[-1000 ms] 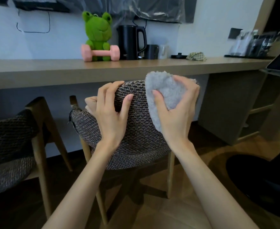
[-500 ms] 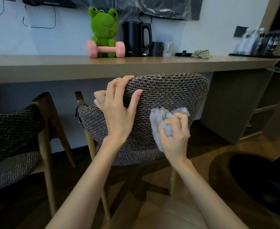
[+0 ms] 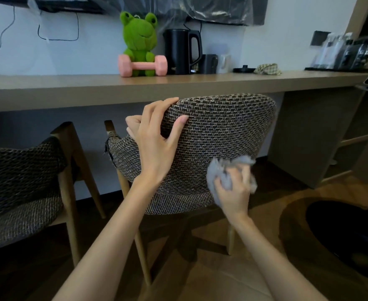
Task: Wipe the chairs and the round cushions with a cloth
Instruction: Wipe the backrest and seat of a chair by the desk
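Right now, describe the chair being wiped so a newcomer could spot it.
Find the wooden counter along the wall; two woven chairs stand under it. It is the chair below the black kettle. Unlike the other chair, it has a left hand gripping its top edge and a right hand holding a grey cloth against its back.

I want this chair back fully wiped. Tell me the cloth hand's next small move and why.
Probably sweep the cloth leftward along the lower edge of the chair back. The right hand grips it bunched at the lower right corner, and the left hand holds the top rim, steadying it.
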`<action>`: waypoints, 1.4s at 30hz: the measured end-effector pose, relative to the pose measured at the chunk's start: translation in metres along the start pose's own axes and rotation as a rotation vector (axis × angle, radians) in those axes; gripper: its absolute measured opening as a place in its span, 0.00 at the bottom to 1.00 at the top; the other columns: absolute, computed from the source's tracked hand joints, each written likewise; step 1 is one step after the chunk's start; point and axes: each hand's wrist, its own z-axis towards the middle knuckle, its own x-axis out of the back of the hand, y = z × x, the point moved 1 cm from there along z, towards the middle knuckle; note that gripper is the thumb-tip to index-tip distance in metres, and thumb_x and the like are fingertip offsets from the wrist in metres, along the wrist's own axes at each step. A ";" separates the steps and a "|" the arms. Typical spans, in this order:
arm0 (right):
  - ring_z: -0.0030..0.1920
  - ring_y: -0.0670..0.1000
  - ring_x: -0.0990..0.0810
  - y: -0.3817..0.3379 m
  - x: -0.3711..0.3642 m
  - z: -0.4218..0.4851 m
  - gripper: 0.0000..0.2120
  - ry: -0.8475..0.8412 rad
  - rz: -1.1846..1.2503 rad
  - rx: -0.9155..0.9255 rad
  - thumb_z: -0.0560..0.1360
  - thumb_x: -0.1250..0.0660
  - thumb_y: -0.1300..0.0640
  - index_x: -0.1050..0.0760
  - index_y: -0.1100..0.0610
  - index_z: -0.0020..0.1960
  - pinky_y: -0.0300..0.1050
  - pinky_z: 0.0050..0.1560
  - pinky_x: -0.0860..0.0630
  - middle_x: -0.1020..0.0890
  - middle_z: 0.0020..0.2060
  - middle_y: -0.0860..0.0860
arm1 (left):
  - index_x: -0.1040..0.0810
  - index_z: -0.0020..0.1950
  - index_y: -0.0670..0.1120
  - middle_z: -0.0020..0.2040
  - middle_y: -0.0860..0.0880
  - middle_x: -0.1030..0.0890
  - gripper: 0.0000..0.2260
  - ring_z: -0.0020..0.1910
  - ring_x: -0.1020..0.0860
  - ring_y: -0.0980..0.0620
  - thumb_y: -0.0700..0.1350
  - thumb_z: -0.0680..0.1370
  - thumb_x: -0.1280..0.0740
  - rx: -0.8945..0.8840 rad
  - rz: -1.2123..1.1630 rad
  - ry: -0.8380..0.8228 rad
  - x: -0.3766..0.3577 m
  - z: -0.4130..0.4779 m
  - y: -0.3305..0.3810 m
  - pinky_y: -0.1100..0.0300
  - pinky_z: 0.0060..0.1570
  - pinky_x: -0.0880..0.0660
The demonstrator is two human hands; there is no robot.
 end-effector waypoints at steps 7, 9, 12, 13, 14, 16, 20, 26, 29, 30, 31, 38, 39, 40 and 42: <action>0.51 0.39 0.31 -0.034 0.023 0.043 0.08 0.208 0.217 0.068 0.71 0.33 0.62 0.30 0.59 0.48 0.28 0.57 0.35 0.32 0.48 0.56 | 0.31 0.68 0.58 0.60 0.63 0.31 0.17 0.48 0.41 0.58 0.58 0.80 0.41 -0.040 0.112 -0.023 0.004 -0.006 -0.017 0.68 0.52 0.43; 0.54 0.36 0.33 -0.064 0.022 0.094 0.08 0.309 0.240 0.162 0.71 0.32 0.62 0.29 0.59 0.48 0.28 0.57 0.35 0.30 0.48 0.57 | 0.31 0.69 0.57 0.59 0.60 0.29 0.17 0.48 0.42 0.59 0.57 0.80 0.41 0.012 0.083 -0.038 0.008 -0.008 -0.022 0.72 0.53 0.44; 0.52 0.48 0.25 -0.089 0.008 0.120 0.07 0.316 0.189 0.152 0.71 0.30 0.59 0.26 0.58 0.47 0.32 0.53 0.30 0.26 0.48 0.59 | 0.30 0.67 0.57 0.57 0.58 0.26 0.16 0.47 0.41 0.59 0.58 0.80 0.42 0.102 0.025 -0.069 0.015 -0.012 -0.030 0.75 0.52 0.45; 0.50 0.52 0.24 -0.088 0.001 0.112 0.07 0.310 0.160 0.151 0.70 0.29 0.60 0.25 0.59 0.46 0.33 0.52 0.30 0.25 0.47 0.60 | 0.30 0.67 0.58 0.57 0.58 0.26 0.15 0.47 0.40 0.61 0.57 0.80 0.42 0.111 0.001 -0.075 0.017 -0.013 -0.032 0.76 0.51 0.45; 0.48 0.55 0.23 -0.082 -0.006 0.097 0.07 0.293 0.132 0.161 0.69 0.29 0.61 0.25 0.59 0.46 0.36 0.51 0.29 0.25 0.46 0.61 | 0.30 0.66 0.59 0.56 0.58 0.26 0.14 0.48 0.39 0.65 0.56 0.80 0.41 0.113 -0.026 -0.080 0.019 -0.013 -0.033 0.76 0.51 0.44; 0.46 0.58 0.22 -0.062 -0.015 0.055 0.08 0.192 0.082 0.205 0.69 0.28 0.62 0.24 0.59 0.47 0.43 0.49 0.25 0.24 0.44 0.63 | 0.31 0.65 0.60 0.56 0.59 0.26 0.13 0.50 0.39 0.71 0.54 0.81 0.39 0.109 -0.068 -0.093 0.021 -0.012 -0.033 0.76 0.51 0.43; 0.46 0.58 0.21 -0.025 -0.015 -0.023 0.09 -0.127 -0.026 0.180 0.64 0.23 0.64 0.20 0.64 0.41 0.48 0.45 0.21 0.23 0.43 0.63 | 0.32 0.65 0.61 0.56 0.63 0.28 0.13 0.49 0.39 0.66 0.53 0.81 0.40 0.140 -0.103 -0.128 0.024 -0.013 -0.032 0.70 0.51 0.41; 0.49 0.55 0.26 -0.064 0.008 0.029 0.08 0.023 0.162 0.224 0.70 0.30 0.60 0.26 0.60 0.47 0.41 0.50 0.26 0.30 0.49 0.57 | 0.33 0.65 0.61 0.58 0.62 0.28 0.13 0.52 0.37 0.64 0.52 0.81 0.39 0.153 -0.125 -0.180 0.030 -0.017 -0.047 0.75 0.53 0.43; 0.49 0.55 0.24 -0.096 0.005 0.091 0.07 0.182 0.138 0.236 0.73 0.31 0.57 0.28 0.56 0.48 0.32 0.50 0.30 0.29 0.49 0.57 | 0.34 0.64 0.61 0.59 0.61 0.27 0.13 0.59 0.34 0.61 0.52 0.81 0.40 0.177 -0.139 -0.219 0.034 -0.020 -0.060 0.77 0.55 0.44; 0.49 0.55 0.24 -0.101 0.001 0.098 0.07 0.202 0.126 0.225 0.73 0.31 0.57 0.28 0.55 0.48 0.31 0.50 0.31 0.28 0.49 0.58 | 0.34 0.64 0.62 0.59 0.59 0.27 0.12 0.58 0.33 0.57 0.52 0.81 0.40 0.179 -0.132 -0.232 0.035 -0.020 -0.063 0.77 0.55 0.45; 0.49 0.55 0.24 -0.102 -0.004 0.097 0.08 0.209 0.110 0.218 0.72 0.30 0.58 0.28 0.55 0.48 0.31 0.49 0.32 0.28 0.48 0.58 | 0.34 0.65 0.62 0.60 0.57 0.26 0.12 0.57 0.32 0.55 0.52 0.81 0.41 0.177 -0.124 -0.242 0.036 -0.020 -0.065 0.77 0.54 0.45; 0.50 0.52 0.26 -0.047 -0.018 -0.015 0.11 -0.112 -0.044 0.273 0.62 0.21 0.67 0.19 0.64 0.42 0.43 0.45 0.22 0.28 0.49 0.56 | 0.34 0.66 0.61 0.62 0.56 0.27 0.13 0.61 0.33 0.62 0.51 0.82 0.40 0.202 -0.234 -0.302 0.042 -0.020 -0.068 0.70 0.61 0.41; 0.50 0.54 0.24 -0.044 -0.015 -0.020 0.11 -0.180 -0.045 0.247 0.62 0.21 0.67 0.20 0.64 0.42 0.46 0.43 0.20 0.26 0.47 0.58 | 0.34 0.66 0.61 0.62 0.57 0.27 0.13 0.62 0.33 0.62 0.51 0.82 0.41 0.205 -0.240 -0.309 0.042 -0.020 -0.068 0.70 0.61 0.41; 0.49 0.56 0.22 -0.046 -0.011 -0.020 0.11 -0.221 -0.045 0.230 0.62 0.21 0.67 0.20 0.64 0.42 0.48 0.42 0.20 0.24 0.45 0.60 | 0.34 0.66 0.60 0.62 0.56 0.27 0.13 0.62 0.33 0.61 0.51 0.82 0.41 0.200 -0.243 -0.314 0.042 -0.020 -0.067 0.70 0.62 0.42; 0.47 0.60 0.21 -0.059 -0.002 -0.004 0.09 -0.181 -0.014 0.240 0.66 0.24 0.64 0.20 0.64 0.43 0.43 0.45 0.23 0.23 0.44 0.62 | 0.33 0.67 0.59 0.63 0.55 0.26 0.14 0.63 0.32 0.60 0.50 0.82 0.41 0.178 -0.234 -0.313 0.042 -0.021 -0.068 0.72 0.61 0.43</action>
